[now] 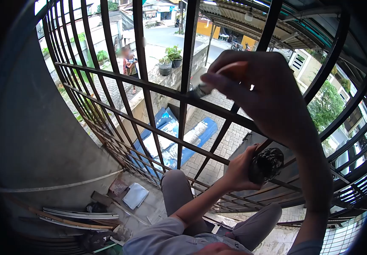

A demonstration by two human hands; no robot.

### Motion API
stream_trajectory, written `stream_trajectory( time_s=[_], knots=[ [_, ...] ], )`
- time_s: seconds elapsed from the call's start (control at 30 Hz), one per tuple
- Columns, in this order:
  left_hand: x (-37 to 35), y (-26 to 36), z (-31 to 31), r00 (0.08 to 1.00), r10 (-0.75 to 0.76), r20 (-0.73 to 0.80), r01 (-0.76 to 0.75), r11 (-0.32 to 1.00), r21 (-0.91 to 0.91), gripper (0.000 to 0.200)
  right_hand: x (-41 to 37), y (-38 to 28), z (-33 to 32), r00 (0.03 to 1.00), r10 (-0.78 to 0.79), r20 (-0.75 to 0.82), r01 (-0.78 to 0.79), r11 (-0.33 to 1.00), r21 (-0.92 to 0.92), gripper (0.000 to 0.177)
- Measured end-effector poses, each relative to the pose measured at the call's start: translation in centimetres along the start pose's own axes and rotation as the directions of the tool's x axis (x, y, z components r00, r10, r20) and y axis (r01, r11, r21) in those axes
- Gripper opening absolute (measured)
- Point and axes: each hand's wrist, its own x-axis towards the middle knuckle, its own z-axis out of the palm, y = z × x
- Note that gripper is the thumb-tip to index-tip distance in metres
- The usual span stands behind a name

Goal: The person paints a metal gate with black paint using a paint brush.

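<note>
Up at the grille (187, 63), my right hand (255, 93) is clenched round a small brush (200, 90), its bristles touching a slanted crossbar just beside an upright. Lower down, my left hand (238, 170) grasps a dark, paint-caked tin (267, 163), held close to the bars near my raised knee (175, 187).

I think the main risk is the gaps. If my left grip slackens, the tin could tip and spill between the bars. An overloaded brush would drip onto the blue sheets (170, 136) and paving below, and a person (129, 63) stands down there by the potted plants (170, 57). Reaching this high while seated, I could also smear my sleeve on wet metal.

I sit on the balcony floor (149, 208). A pale folded sheet (135, 195) lies by its grille edge. Loose strips and scraps (77, 214) pile up towards its left corner, under the grey wall (35, 127).
</note>
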Motion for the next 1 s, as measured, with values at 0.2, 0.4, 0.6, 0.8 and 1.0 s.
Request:
stream_trajectory(
  time_s=[0.2,0.4,0.6,0.8,1.0],
  knots=[
    [0.1,0.1,-0.2,1.0,-0.021,0.018,0.021,1.0,0.002,0.11,1.3,0.0,-0.7,0.992,0.122,-0.012,-0.12,0.988,0.093,0.027],
    [0.1,0.0,-0.3,1.0,-0.016,0.024,0.016,1.0,0.002,0.11,2.7,-0.7,-1.3,0.996,0.085,0.014,-0.085,0.996,0.026,0.03],
    [0.1,0.0,-0.3,0.999,-0.017,0.034,0.016,1.0,0.01,0.112,2.9,0.5,-0.1,0.995,-0.099,0.001,0.099,0.992,-0.075,0.029],
    [0.0,0.0,-0.2,0.999,-0.011,0.035,0.011,1.0,0.021,0.113,3.0,1.0,0.7,0.998,-0.069,0.003,0.069,0.997,-0.025,0.028],
    [0.0,-0.1,-0.2,1.0,-0.002,0.029,0.001,1.0,0.015,0.113,3.4,0.8,0.6,0.96,-0.279,-0.026,0.273,0.951,-0.143,0.034]
  ],
)
